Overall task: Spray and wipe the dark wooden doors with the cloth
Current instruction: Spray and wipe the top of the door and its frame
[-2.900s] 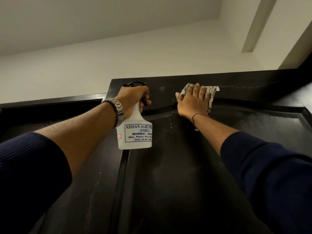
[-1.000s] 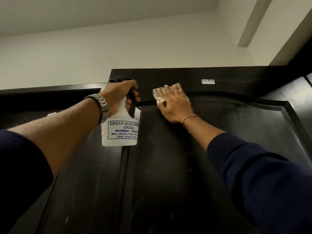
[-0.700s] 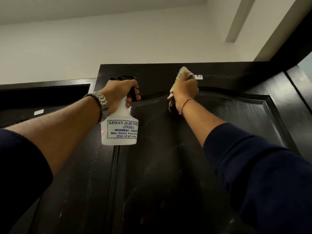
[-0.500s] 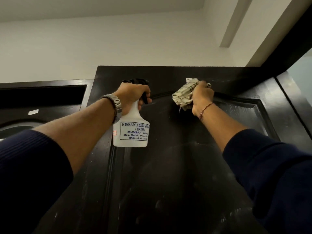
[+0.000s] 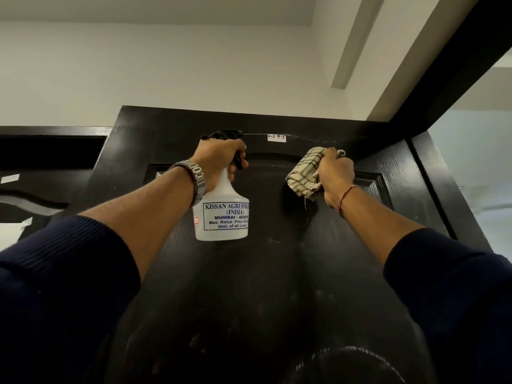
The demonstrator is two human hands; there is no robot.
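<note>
Both grips are closed: left hand (image 5: 219, 159) wraps the bottle (image 5: 221, 214) neck w/ a finger on the black trigger, right hand (image 5: 336, 176) bunches the cloth (image 5: 304, 173), at frame centre against the door (image 5: 277, 286). Cloth was flat on the top rail ~1 s ago, now balled and lifted off, nozzle up by the small label (image 5: 276, 137), so prob. a fresh spray before more wiping. Bottle is smooth white plastic, cloth soft checked weave, door dark grained wood w/ an arched raised panel, streaky w/ pale flecks.

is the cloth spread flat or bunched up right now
Bunched up. The right hand grips the checked cloth in a crumpled wad, folds sticking out past the fingers, not flat on the door.
</note>
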